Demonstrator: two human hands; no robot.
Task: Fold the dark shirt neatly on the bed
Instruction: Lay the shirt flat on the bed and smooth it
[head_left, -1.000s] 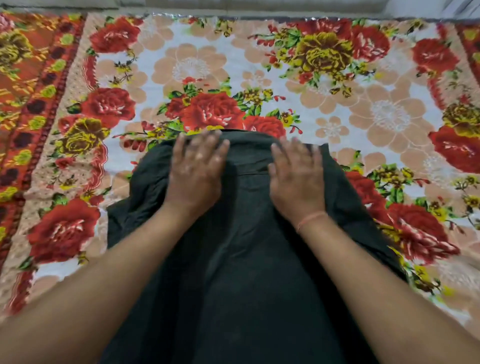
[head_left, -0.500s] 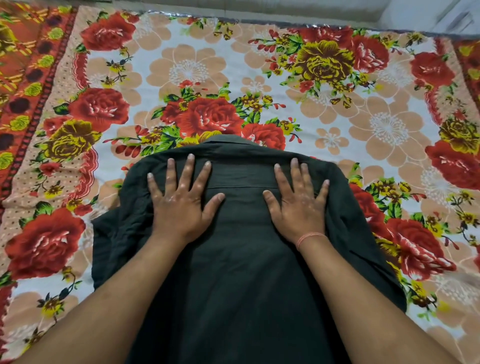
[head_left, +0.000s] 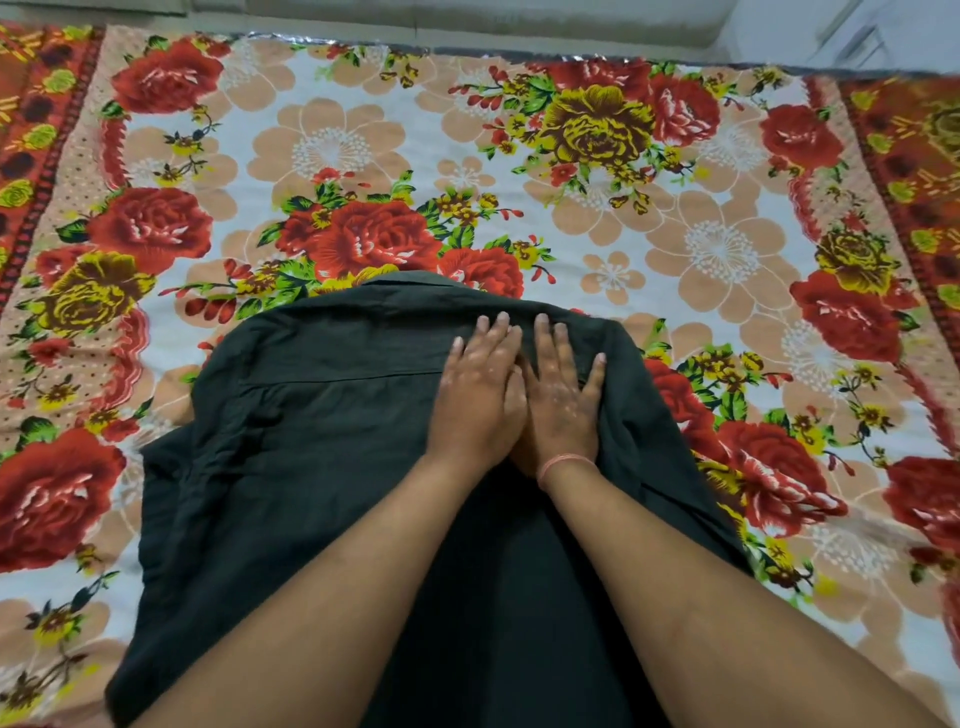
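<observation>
While a dark shirt (head_left: 311, 467) lies spread across the near edge of a bed covered in a floral sheet (head_left: 675, 234) of red roses and peach blossoms, a person presses both hands flat on its right shoulder area. The left hand (head_left: 480, 400) and right hand (head_left: 563, 400) touch side by side, fingers extended and gripping nothing, a pink thread band (head_left: 563, 461) circling the right wrist. Beyond the bed's far edge, a pale wall (head_left: 467, 21) is visible.
</observation>
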